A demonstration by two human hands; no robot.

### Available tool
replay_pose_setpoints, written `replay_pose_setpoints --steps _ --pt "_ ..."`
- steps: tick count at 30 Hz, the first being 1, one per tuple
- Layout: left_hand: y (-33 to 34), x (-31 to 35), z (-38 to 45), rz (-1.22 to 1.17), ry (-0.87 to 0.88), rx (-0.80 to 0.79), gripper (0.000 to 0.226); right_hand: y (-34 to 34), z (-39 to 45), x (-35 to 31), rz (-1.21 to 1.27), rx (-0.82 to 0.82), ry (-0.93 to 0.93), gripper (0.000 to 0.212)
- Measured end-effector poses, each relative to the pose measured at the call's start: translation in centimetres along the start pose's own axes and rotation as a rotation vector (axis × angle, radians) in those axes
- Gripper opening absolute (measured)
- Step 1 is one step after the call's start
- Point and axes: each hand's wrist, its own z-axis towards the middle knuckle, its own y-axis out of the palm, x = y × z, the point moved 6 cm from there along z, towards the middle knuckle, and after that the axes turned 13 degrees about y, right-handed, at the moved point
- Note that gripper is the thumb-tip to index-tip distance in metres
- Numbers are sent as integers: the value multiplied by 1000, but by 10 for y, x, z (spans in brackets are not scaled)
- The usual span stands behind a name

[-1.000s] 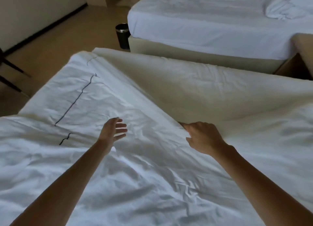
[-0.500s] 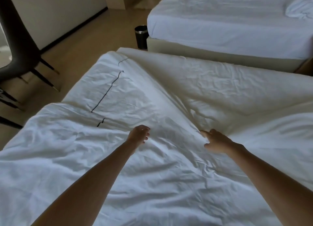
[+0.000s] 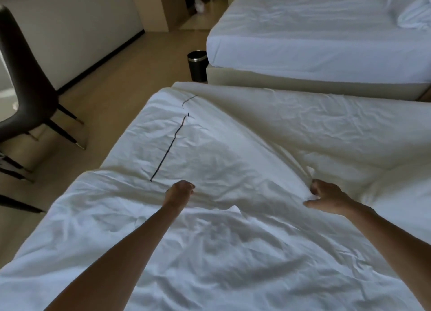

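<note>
A white duvet (image 3: pixel 210 252) with a thin black stitched line (image 3: pixel 166 151) lies crumpled over the near bed. Its far part is folded, leaving the cream sheet (image 3: pixel 314 124) bare on the right. My left hand (image 3: pixel 180 191) sits on the duvet near the end of the black line, fingers curled into the fabric. My right hand (image 3: pixel 326 197) grips a bunched fold of the duvet at its edge, thumb out to the side. Both forearms reach out from the bottom of the view.
A second bed (image 3: pixel 314 37) with white linen and a pillow (image 3: pixel 410 9) stands beyond. A black bin (image 3: pixel 197 64) sits on the floor between the beds. A dark chair (image 3: pixel 25 82) with angled legs stands at the left, by the wall.
My left hand went from spread open above the duvet to curled down into the fabric. My right hand kept hold of the duvet edge. The view swung left, bringing the chair in.
</note>
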Motion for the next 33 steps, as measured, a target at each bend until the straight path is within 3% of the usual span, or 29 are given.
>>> replay_pose_setpoints --steps 4,6,8,10,12,14,17,19,22,24,26,28,30,33 --pt "-38 -54 71 -105 45 -24 21 -14 21 -93 410 131 28 62" --pt "-55 -83 93 -197 57 -27 26 -18 43 -145 663 134 13 84" --pt "-69 -103 105 -258 66 -66 26 -18 63 -184 766 140 59 103" --pt "-84 -112 116 -327 70 -111 27 -15 69 -217 644 122 119 101" --pt "-100 -114 125 -365 66 -133 29 -22 51 -247 402 155 82 77" --pt "-122 -104 135 -331 138 -49 26 -28 18 -268 168 261 -11 63" --pt "-163 -56 138 -16 523 252 31 3 -32 -272 -208 262 -177 61" --pt "-166 -11 133 253 807 298 60 49 -61 -262 -383 110 -300 61" --pt "-124 37 133 760 1094 -29 99 91 -83 -248 -357 59 -409 66" --pt "-78 41 127 1129 1242 -317 104 98 -78 -244 -349 117 -419 70" --pt "-38 27 129 1419 1231 -624 90 102 -70 -241 -359 149 -429 77" --pt "-25 10 141 1483 1029 -820 85 102 -69 -237 -379 174 -435 82" --pt "-40 0 152 1433 978 -784 88 99 -67 -235 -364 190 -411 89" --pt "-93 -34 171 1510 955 -590 78 100 -61 -230 -267 188 -390 100"
